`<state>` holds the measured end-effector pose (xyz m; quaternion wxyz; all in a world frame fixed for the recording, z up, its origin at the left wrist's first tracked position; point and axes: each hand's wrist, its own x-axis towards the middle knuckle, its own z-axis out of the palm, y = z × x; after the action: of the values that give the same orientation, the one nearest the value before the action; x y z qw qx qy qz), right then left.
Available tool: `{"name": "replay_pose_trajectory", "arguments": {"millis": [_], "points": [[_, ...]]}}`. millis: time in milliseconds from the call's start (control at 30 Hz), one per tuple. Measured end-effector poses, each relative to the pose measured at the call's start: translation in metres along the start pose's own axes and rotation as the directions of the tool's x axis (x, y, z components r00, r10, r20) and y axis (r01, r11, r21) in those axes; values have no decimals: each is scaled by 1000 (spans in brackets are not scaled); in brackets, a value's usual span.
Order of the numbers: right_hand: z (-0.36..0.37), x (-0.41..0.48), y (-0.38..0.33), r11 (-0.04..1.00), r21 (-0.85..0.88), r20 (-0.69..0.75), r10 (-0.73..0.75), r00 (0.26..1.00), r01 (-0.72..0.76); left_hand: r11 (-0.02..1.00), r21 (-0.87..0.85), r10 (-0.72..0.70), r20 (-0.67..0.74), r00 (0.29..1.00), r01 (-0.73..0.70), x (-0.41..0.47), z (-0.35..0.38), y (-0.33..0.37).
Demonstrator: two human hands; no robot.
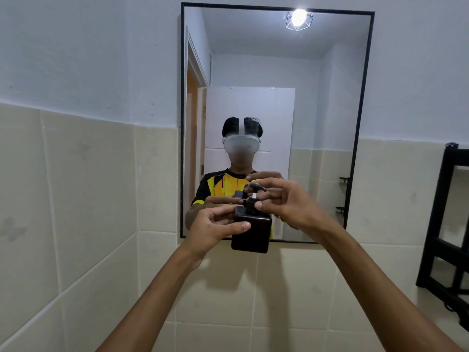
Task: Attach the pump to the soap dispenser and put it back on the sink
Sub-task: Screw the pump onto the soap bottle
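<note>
A square black soap dispenser bottle (251, 233) is held up in the air in front of the mirror. My left hand (214, 228) grips its left side, thumb across the front. A black pump (255, 193) with a curved spout stands in the bottle's neck. My right hand (286, 201) holds the pump's collar and stem between fingers and thumb. The sink is out of view.
A black-framed mirror (365, 97) hangs on the wall straight ahead and reflects a person wearing a headset. Beige tiles (88, 199) cover the lower wall. A black shelf frame (441, 224) stands at the right edge.
</note>
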<state>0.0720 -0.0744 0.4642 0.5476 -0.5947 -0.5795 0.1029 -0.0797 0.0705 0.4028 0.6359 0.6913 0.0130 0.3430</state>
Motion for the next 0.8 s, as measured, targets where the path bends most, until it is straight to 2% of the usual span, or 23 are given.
{"name": "replay_pose_trajectory", "arguments": {"millis": [100, 500, 667, 800], "points": [[3, 3, 3, 1000, -18, -39, 0, 999, -1, 1000, -1, -6, -14, 1000, 6, 1, 1, -2], [-10, 2, 2, 998, 65, 128, -14, 992, 5, 1000, -18, 1, 53, 999, 0, 4, 5, -1], [-9, 3, 6, 996, 84, 114, 24, 993, -34, 1000, 13, -13, 35, 999, 13, 6, 4, -5], [-6, 4, 11, 998, 42, 39, 49, 998, -50, 999, 31, -11, 9, 1000, 11, 6, 2, -10]]}}
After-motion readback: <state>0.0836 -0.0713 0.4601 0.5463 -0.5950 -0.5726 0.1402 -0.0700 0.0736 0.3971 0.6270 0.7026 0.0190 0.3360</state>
